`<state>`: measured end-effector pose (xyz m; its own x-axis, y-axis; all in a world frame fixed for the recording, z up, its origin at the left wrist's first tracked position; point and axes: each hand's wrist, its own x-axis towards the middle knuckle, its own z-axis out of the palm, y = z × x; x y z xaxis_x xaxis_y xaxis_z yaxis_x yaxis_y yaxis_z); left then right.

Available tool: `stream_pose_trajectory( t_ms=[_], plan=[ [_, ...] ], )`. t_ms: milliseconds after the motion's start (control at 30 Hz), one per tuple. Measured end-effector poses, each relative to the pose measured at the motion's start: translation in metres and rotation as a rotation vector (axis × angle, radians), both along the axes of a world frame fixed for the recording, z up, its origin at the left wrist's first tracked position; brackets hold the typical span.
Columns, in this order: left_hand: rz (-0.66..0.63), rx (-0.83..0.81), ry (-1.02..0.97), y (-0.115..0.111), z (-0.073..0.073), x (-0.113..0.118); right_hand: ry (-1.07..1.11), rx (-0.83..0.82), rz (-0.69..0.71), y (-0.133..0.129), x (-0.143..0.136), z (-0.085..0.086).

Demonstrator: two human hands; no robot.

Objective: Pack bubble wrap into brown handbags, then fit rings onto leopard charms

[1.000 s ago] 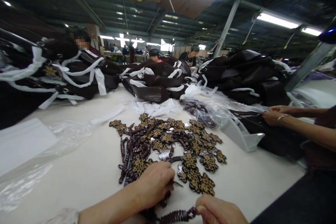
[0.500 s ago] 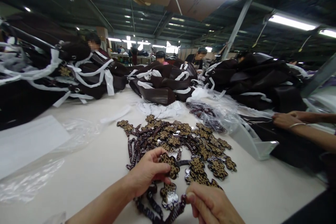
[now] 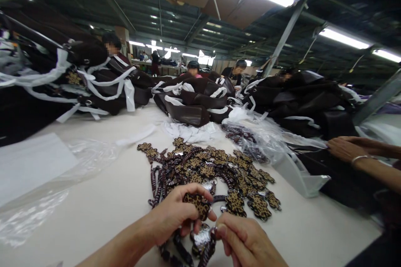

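Observation:
My left hand (image 3: 177,212) is closed on a flower-shaped leopard-print charm (image 3: 197,205), pinched between thumb and fingers. Close beside it, my right hand (image 3: 247,238) grips the end of a dark braided cord strap (image 3: 207,252) between thumb and forefinger. Under the hands lies another charm (image 3: 201,237), with a shiny wrapped face. Beyond them spreads a pile of leopard-print charms (image 3: 206,169) with dark braided straps on the white table (image 3: 103,200). Whether the held charm and strap are joined is hidden by my fingers.
Dark brown bags (image 3: 191,108) with white-wrapped handles are heaped at the back and both sides. A clear plastic bag (image 3: 275,142) holds more straps. At right, a co-worker's hands (image 3: 347,150) rest on dark material. White sheets and plastic film (image 3: 94,154) lie at left.
My right hand has moved up and left with the strap end, close to my left hand. The charm in my left hand has turned and shifted slightly down and left.

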<state>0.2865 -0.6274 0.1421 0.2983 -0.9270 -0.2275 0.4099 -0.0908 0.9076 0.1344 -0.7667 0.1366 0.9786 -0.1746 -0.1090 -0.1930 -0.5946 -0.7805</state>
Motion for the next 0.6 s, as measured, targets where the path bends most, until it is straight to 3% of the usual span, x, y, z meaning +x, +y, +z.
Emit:
stream_pose_trajectory(
  t_ms=[433, 600],
  plan=[
    [0.007, 0.079, -0.216, -0.001, 0.008, -0.006, -0.019, -0.02, 0.033, -0.006, -0.001, 0.004],
    [0.045, 0.057, -0.368, -0.003, 0.007, -0.011, 0.007, 0.091, -0.009, -0.002, -0.002, 0.001]
  ],
)
